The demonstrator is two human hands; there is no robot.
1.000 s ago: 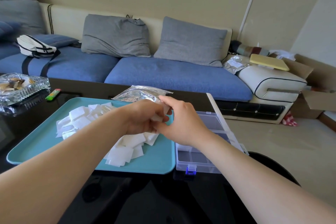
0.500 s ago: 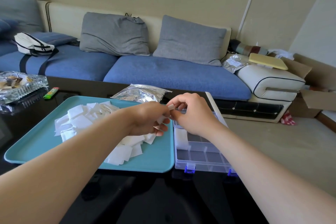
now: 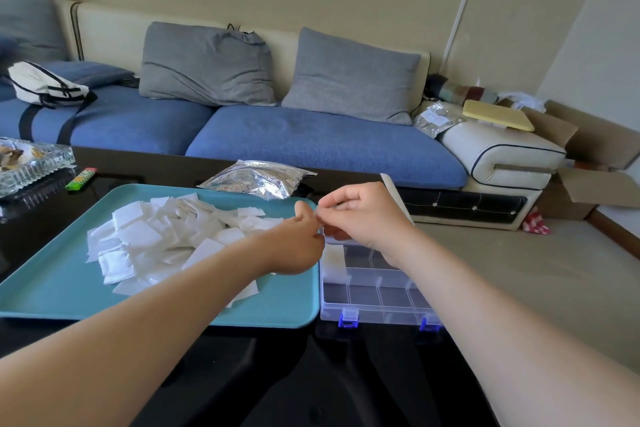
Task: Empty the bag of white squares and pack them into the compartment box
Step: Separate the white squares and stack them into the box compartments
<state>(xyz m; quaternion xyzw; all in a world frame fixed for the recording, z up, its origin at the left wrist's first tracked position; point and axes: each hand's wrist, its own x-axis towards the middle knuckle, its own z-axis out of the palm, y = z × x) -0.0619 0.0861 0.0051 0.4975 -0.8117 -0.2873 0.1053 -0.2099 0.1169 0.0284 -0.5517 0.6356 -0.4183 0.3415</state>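
1. Both my left hand (image 3: 294,243) and right hand (image 3: 362,215) pinch one white square (image 3: 322,214) above the compartment box (image 3: 375,300).
2. Remaining white squares (image 3: 156,239) heap left of that box; the bag (image 3: 258,178) lies beyond-left.

The left hand (image 3: 294,243) and right hand (image 3: 360,215) block the far compartments of the compartment box (image 3: 377,315); the near row is open from above. The raised lid (image 3: 387,180) bounds the far edge.

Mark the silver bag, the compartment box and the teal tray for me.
silver bag (image 3: 258,178), head view, middle of its crinkled foil face.
compartment box (image 3: 381,315), head view, clear front wall between the blue latches.
teal tray (image 3: 52,284), head view, bare floor near its front left corner.
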